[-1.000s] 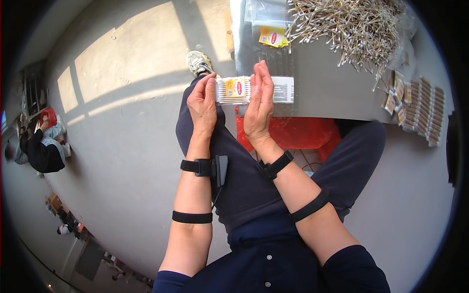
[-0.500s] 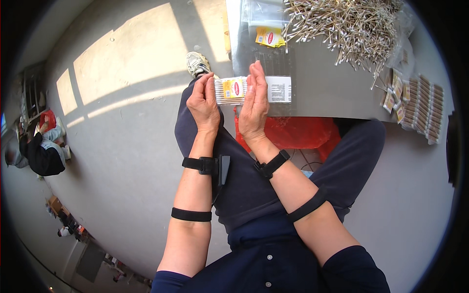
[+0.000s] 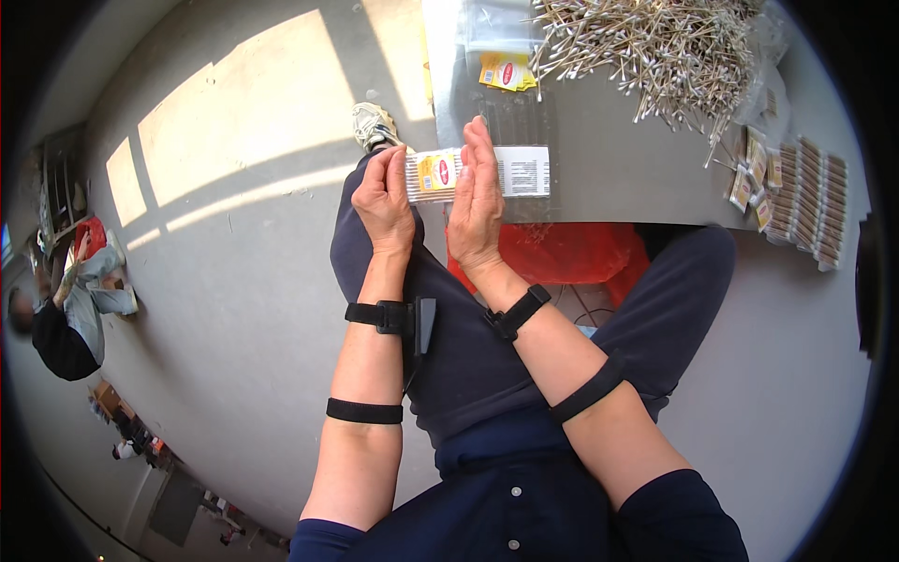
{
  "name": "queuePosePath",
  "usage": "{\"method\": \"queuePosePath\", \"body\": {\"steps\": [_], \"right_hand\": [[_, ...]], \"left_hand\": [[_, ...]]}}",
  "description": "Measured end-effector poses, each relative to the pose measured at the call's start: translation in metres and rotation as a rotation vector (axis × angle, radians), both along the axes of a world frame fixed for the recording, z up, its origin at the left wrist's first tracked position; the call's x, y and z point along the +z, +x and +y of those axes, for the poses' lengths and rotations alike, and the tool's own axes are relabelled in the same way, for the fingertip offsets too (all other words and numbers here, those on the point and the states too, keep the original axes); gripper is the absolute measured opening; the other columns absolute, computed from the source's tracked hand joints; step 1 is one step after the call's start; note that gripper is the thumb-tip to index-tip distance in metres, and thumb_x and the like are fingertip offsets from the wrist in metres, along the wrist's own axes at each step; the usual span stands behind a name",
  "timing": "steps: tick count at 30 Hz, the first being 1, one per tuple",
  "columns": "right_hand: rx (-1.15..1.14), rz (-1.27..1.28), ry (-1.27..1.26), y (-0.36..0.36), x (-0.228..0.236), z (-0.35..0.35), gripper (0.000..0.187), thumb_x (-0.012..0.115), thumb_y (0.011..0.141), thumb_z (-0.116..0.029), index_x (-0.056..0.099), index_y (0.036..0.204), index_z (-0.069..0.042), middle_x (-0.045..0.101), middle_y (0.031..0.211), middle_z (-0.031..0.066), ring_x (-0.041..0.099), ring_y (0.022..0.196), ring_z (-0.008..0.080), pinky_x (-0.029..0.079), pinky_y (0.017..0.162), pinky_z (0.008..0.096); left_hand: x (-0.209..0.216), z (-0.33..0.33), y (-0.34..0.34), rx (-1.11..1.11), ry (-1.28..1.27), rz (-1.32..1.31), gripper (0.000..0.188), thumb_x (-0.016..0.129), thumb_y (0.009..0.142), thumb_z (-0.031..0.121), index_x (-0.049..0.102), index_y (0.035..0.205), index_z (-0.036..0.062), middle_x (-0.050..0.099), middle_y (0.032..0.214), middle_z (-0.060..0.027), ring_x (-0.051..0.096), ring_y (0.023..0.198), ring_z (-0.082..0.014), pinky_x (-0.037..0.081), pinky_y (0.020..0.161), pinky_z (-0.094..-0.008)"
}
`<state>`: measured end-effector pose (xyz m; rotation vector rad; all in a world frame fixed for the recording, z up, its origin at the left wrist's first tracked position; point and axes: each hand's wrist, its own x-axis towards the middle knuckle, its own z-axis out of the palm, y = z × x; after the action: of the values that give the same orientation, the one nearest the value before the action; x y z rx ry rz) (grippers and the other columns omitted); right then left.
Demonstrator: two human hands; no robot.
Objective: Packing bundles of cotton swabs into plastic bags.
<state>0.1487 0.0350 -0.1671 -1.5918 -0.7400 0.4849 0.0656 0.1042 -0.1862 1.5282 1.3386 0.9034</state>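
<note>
A flat clear packet of cotton swabs (image 3: pixel 421 190) with a yellow label lies level between my hands, in front of the table's near left corner. My left hand (image 3: pixel 385 201) is closed on its left end, thumb against bent fingers. My right hand (image 3: pixel 477 201) is at its other end, fingers straight and pressed together, thumb along the packet; its grip is partly hidden. Beyond those fingers a white printed panel (image 3: pixel 524 171) sticks out to the right, over a clear plastic sleeve. Whether the panel joins the packet is hidden.
On the grey table (image 3: pixel 599 140) are yellow label cards (image 3: pixel 506 71), clear bags (image 3: pixel 506 26) and a big heap of loose cotton swabs (image 3: pixel 655 47). Filled packets (image 3: pixel 807 201) stand in rows at the right edge. Red plastic (image 3: pixel 562 251) hangs below. Another person (image 3: pixel 70 323) sits far left.
My hands and the packet stay nearly in place, with the whole view shifted slightly. The right hand's fingers sit closer together, showing more of the white panel. The person far left has changed posture.
</note>
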Motion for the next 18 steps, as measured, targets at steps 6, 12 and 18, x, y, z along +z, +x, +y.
{"method": "queuePosePath", "body": {"steps": [6,12,18], "right_hand": [[-0.013,0.216,0.110,0.011,-0.003,-0.013,0.041,0.030,0.109,-0.015,0.038,0.147,0.000,0.029,0.160,0.0178,0.035,0.146,0.0306,0.032,0.120,0.0428],[-0.038,0.222,0.121,0.023,0.001,-0.027,0.037,0.032,0.109,-0.012,0.044,0.141,0.000,0.034,0.158,0.0161,0.043,0.140,0.0278,0.038,0.117,0.0417],[0.075,-0.155,-0.194,0.073,0.028,-0.059,0.015,0.056,0.093,0.004,0.066,0.103,0.000,0.067,0.100,0.0124,0.068,0.092,0.0267,0.055,0.076,0.0376]], "left_hand": [[0.002,0.001,-0.006,-0.007,-0.101,0.056,0.036,0.052,0.106,0.033,0.070,0.116,0.0031,0.072,0.087,-0.0056,0.064,0.079,-0.0124,0.052,0.075,-0.0282],[0.010,-0.001,-0.018,-0.016,-0.175,-0.040,0.058,0.038,0.109,0.048,0.053,0.139,0.0014,0.066,0.120,-0.0100,0.062,0.103,-0.0174,0.047,0.094,-0.0308],[0.066,-0.041,-0.013,-0.078,0.160,0.204,0.031,0.063,0.096,0.006,0.061,0.127,0.0036,0.062,0.121,-0.0116,0.064,0.104,-0.0225,0.052,0.090,-0.0357]]}}
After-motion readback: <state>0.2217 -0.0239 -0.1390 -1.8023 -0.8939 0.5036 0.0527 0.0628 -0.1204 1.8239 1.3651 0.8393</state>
